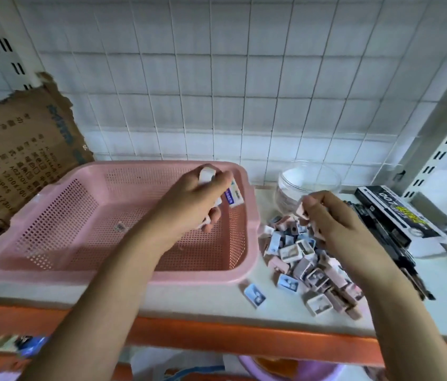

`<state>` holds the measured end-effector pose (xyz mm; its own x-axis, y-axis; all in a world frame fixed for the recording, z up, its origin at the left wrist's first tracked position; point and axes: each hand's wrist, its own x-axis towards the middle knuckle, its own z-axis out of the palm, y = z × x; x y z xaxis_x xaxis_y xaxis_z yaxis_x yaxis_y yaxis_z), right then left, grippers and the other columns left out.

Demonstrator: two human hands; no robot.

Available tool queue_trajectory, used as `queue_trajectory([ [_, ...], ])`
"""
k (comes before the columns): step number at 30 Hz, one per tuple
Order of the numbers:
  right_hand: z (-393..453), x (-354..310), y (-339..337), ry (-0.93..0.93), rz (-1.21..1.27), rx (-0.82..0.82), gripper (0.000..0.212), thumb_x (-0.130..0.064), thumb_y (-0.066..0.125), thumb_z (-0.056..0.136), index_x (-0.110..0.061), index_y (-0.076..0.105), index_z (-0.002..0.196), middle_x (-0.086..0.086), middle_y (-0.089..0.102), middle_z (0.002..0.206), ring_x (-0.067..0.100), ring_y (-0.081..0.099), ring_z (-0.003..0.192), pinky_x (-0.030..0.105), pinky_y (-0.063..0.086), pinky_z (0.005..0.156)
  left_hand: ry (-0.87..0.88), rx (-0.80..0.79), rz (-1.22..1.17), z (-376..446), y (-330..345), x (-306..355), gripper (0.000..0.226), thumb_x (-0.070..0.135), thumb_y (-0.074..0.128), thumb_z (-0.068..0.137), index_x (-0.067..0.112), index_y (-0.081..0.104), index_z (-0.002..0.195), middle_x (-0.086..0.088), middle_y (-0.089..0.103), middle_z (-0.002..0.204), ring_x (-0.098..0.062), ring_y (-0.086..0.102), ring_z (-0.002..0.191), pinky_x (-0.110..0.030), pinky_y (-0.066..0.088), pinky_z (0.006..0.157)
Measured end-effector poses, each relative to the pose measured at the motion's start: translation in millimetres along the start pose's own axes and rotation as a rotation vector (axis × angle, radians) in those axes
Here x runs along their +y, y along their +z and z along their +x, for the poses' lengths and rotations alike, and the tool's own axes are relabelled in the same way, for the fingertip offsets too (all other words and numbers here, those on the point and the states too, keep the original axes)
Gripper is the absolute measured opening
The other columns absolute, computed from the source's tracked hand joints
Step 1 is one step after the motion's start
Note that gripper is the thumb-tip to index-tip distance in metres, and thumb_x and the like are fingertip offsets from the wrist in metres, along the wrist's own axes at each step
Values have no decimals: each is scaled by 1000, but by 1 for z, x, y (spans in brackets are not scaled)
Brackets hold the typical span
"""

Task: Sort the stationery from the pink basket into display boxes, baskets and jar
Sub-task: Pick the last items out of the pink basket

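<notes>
The pink basket (pixel 60 215) stands on the shelf at the left and looks almost bare inside. Above its right side, my left hand (pixel 189 199) grips several white erasers (pixel 232 195) with blue labels. To the right, my right hand (pixel 337 224) pinches small pink and white sharpeners (pixel 303 210) just below the clear jar (pixel 308 182). A heap of small pink, blue and white sharpeners (pixel 307 265) lies on the shelf beside the basket, under my right hand.
A black marker display box (pixel 398 215) lies at the right with pens beside it. Torn brown cardboard (pixel 16 152) leans at the left. White wire grid backs the shelf. The orange shelf edge (pixel 216 331) runs along the front.
</notes>
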<state>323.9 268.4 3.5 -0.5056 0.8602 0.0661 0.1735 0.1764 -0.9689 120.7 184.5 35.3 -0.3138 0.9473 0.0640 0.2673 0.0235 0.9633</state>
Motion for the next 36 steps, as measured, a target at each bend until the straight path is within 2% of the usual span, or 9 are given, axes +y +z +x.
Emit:
queue_trajectory([
  [2,-12,10,-6,49,112,52,29,-36,47,93,-8,49,87,1,46,67,9,41,54,23,37,54,8,-37,-316,-9,22,11,21,36,54,85,15,56,81,-12,52,66,-12,42,42,-20,31,37],
  [5,-24,22,-19,80,196,98,23,-28,46,95,-7,49,86,-4,48,56,9,46,49,20,38,45,-52,-75,-410,-19,59,12,16,37,56,83,22,59,78,-6,50,63,-11,44,43,-21,33,37],
  [13,-25,50,-72,-10,-296,155,12,-27,65,88,-25,62,76,-17,55,49,-1,48,47,12,34,51,330,138,450,-19,148,-22,19,31,50,95,18,45,83,7,44,56,-15,48,53,-30,34,55],
  [16,-14,53,-80,-8,-417,85,15,-32,66,86,-33,59,73,-20,55,53,1,48,51,14,34,53,267,230,420,-11,150,-26,20,31,52,93,13,51,84,6,51,61,-19,57,59,-31,40,58],
  [19,-3,48,-78,-61,-450,9,13,-32,64,88,-33,60,76,-6,63,61,12,52,53,16,36,50,213,307,350,-9,146,-27,20,29,52,93,15,48,80,7,45,49,-5,46,42,-17,33,45],
  [24,22,40,-61,-224,-556,-100,12,-32,58,92,-22,61,98,3,64,67,21,54,56,27,43,57,88,317,-24,-15,148,-29,23,21,46,97,15,44,74,-2,45,45,-11,44,31,-19,31,36],
  [28,42,44,-53,-297,-736,-155,24,-43,53,92,-26,62,107,-3,56,62,19,52,63,30,40,59,80,397,86,-12,149,-40,25,26,49,95,18,44,72,9,46,44,-14,46,40,-29,34,45],
  [32,47,48,-61,-250,-661,-207,24,-45,51,93,-27,66,100,-5,64,69,3,51,55,24,40,57,84,427,140,-9,151,-42,26,21,53,93,6,53,72,7,46,40,-6,42,36,-26,33,46],
  [36,44,47,-74,-218,-626,-232,30,-42,49,94,-23,71,98,-7,51,49,2,47,45,18,36,51,87,481,237,-6,156,-41,34,20,58,89,8,52,59,8,46,39,-8,42,39,-15,33,46],
])
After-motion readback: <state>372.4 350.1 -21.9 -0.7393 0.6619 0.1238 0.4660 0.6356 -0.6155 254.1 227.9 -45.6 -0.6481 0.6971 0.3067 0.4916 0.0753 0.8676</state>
